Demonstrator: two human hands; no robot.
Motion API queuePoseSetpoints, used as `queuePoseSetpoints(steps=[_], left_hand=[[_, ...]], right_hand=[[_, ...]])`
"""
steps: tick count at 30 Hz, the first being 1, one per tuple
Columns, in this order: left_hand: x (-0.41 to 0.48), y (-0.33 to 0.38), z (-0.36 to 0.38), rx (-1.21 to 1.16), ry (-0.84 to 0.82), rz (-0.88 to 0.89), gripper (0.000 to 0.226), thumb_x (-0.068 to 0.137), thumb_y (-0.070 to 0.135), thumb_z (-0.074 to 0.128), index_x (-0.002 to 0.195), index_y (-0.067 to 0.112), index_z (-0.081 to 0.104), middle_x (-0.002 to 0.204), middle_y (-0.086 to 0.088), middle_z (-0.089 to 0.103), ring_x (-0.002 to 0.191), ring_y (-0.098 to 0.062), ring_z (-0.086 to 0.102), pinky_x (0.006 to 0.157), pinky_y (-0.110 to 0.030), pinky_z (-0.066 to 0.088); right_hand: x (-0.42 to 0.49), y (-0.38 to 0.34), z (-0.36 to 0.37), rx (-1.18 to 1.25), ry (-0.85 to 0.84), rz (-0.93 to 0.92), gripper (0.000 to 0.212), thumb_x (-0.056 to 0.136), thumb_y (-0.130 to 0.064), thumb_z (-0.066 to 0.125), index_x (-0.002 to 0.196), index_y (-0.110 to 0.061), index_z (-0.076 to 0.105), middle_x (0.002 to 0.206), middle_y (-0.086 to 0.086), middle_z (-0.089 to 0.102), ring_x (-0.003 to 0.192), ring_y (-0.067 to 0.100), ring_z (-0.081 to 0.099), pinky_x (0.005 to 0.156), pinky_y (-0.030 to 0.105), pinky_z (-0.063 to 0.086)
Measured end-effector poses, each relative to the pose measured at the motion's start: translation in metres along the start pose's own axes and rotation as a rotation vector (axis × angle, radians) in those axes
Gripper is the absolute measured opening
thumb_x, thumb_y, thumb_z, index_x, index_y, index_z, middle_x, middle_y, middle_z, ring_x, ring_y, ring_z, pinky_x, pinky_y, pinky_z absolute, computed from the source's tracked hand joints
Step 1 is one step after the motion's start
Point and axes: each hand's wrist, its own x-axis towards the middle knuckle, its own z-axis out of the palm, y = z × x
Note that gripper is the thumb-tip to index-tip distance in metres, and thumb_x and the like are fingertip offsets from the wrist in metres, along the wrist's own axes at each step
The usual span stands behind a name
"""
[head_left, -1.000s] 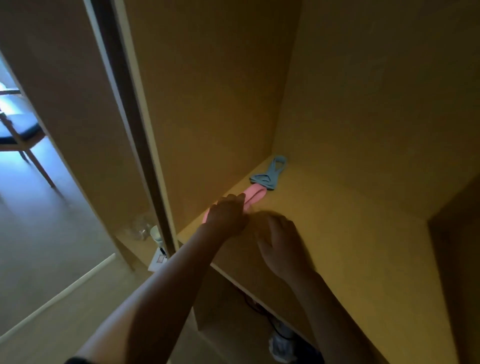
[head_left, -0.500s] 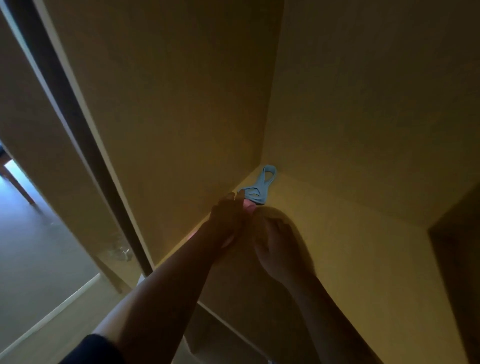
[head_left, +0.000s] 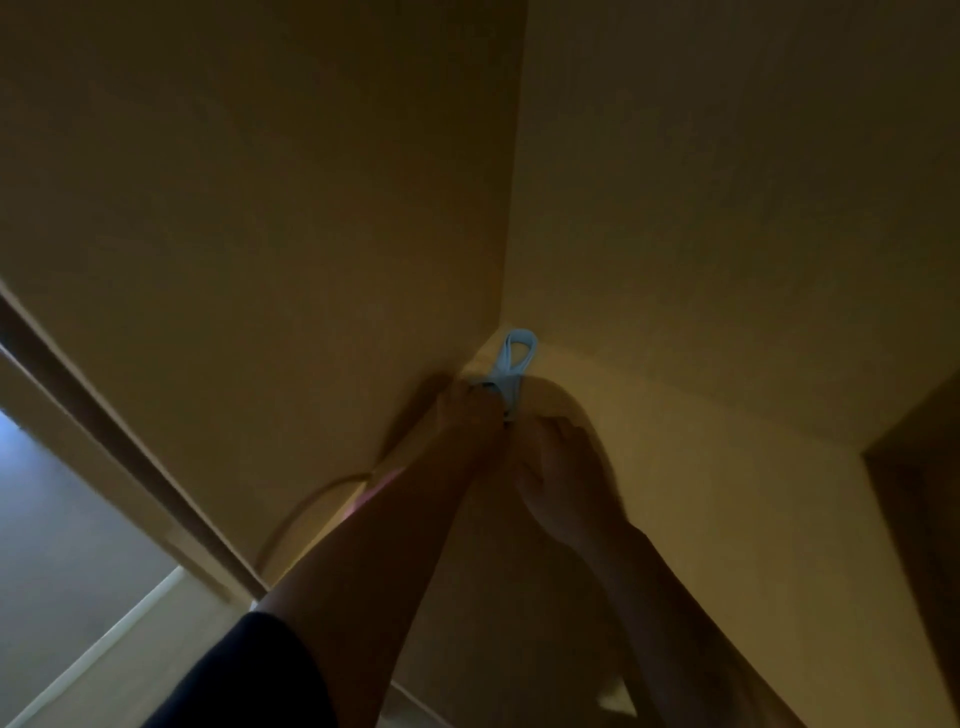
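Setting: a dim wooden shelf (head_left: 701, 493) inside a cupboard, with the blue loop (head_left: 517, 358) lying at its far end
Blue loop: flat on the shelf, its rounded end tucked into the corner where the side panel (head_left: 311, 234) and back panel (head_left: 727, 208) meet
Pink strip (head_left: 382, 483): nearer the camera than the blue loop, along the foot of the side panel, mostly covered by the left forearm
In the way: both hands cover the near end of the blue loop, and their shadow falls just right of it
Further off: left of the blue loop and well apart, a dark door frame (head_left: 104, 415) and pale floor (head_left: 52, 545); far right of it, a dark recess (head_left: 919, 545); well below it, a small white object (head_left: 618, 701)
Writing: too dim and blurred to read
Left hand (head_left: 467, 415): arm stretched forward from a dark sleeve (head_left: 249, 675), fingers at the near end of the blue loop; I cannot tell whether they grasp it
Right hand (head_left: 563, 467): back upward, just right of the left hand, fingertips toward the blue loop's near end; grasp cannot be told through the blur
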Motion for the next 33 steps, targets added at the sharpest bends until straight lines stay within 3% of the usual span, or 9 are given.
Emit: queuePoseSetpoints(steps=[5,9,14,17,20,23,26,29,33], left_hand=[[0.004,0.001,0.002,-0.115,-0.009,-0.024,0.03,0.096,0.02,0.041,0.119,0.005,0.053,0.112,-0.01,0.058,0.107,-0.022,0.054,0.069,-0.014,0.034],[0.002,0.007,-0.003,-0.083,0.071,-0.065,0.035,0.095,0.026,0.04,0.124,0.012,0.051,0.132,-0.011,0.048,0.128,-0.03,0.034,0.102,-0.037,0.03],[0.007,0.009,-0.009,-0.153,0.072,-0.11,0.034,0.094,0.031,0.04,0.118,0.01,0.053,0.127,-0.013,0.05,0.123,-0.034,0.041,0.102,-0.046,0.033],[0.007,0.013,-0.021,-0.284,0.108,-0.022,0.032,0.095,0.025,0.043,0.114,0.003,0.055,0.118,-0.016,0.058,0.111,-0.032,0.053,0.095,-0.04,0.041],[-0.002,0.022,-0.041,-0.396,0.188,0.085,0.025,0.095,0.015,0.045,0.112,-0.001,0.055,0.112,-0.019,0.06,0.1,-0.026,0.055,0.092,-0.036,0.042],[-0.018,0.027,-0.051,-0.384,0.275,0.264,0.024,0.091,0.016,0.046,0.108,0.001,0.054,0.109,-0.02,0.061,0.104,-0.035,0.055,0.084,-0.038,0.04],[-0.047,0.034,-0.049,-0.372,0.312,0.464,0.037,0.082,0.024,0.04,0.1,-0.003,0.058,0.096,-0.023,0.064,0.087,-0.036,0.059,0.072,-0.034,0.038],[-0.078,0.04,-0.044,-0.305,0.277,0.6,0.022,0.08,0.013,0.055,0.099,0.003,0.061,0.095,-0.015,0.066,0.084,-0.03,0.06,0.065,-0.017,0.026],[-0.101,0.044,-0.037,-0.206,0.282,0.678,0.012,0.076,0.025,0.054,0.082,0.014,0.054,0.082,-0.007,0.062,0.072,-0.024,0.058,0.06,-0.021,0.024]], right_hand=[[0.003,0.006,0.006,0.035,-0.001,0.005,0.038,0.092,-0.025,0.045,0.129,-0.014,0.042,0.127,0.008,0.045,0.116,0.025,0.041,0.095,0.035,0.035],[0.005,0.009,0.006,0.062,0.004,0.038,0.039,0.093,-0.027,0.044,0.129,-0.014,0.041,0.129,0.009,0.044,0.118,0.027,0.04,0.095,0.035,0.034],[0.006,0.013,0.001,0.117,-0.023,0.088,0.048,0.094,-0.026,0.043,0.139,-0.014,0.032,0.143,0.009,0.034,0.129,0.026,0.033,0.101,0.032,0.03],[0.007,0.013,0.001,0.375,-0.006,0.207,0.047,0.095,-0.026,0.042,0.139,-0.011,0.034,0.145,0.009,0.036,0.132,0.023,0.036,0.106,0.031,0.029],[0.01,0.01,-0.008,0.665,0.117,0.258,0.034,0.096,-0.022,0.04,0.128,-0.013,0.049,0.126,-0.004,0.05,0.117,0.014,0.046,0.093,0.019,0.032],[0.014,0.007,-0.022,0.956,0.24,0.335,0.028,0.096,-0.028,0.04,0.114,-0.017,0.058,0.099,-0.003,0.063,0.091,0.013,0.058,0.087,0.031,0.043],[0.015,0.009,-0.032,1.276,0.142,0.512,0.027,0.094,-0.041,0.041,0.102,-0.021,0.058,0.09,0.0,0.06,0.084,0.014,0.057,0.076,0.033,0.044],[0.014,0.013,-0.04,1.521,0.004,0.569,0.036,0.089,-0.041,0.05,0.11,-0.014,0.059,0.094,0.008,0.063,0.086,0.022,0.06,0.075,0.036,0.047],[0.008,0.015,-0.046,1.37,0.068,0.447,0.027,0.09,-0.014,0.054,0.114,-0.002,0.056,0.097,0.015,0.063,0.085,0.029,0.064,0.067,0.032,0.052]])
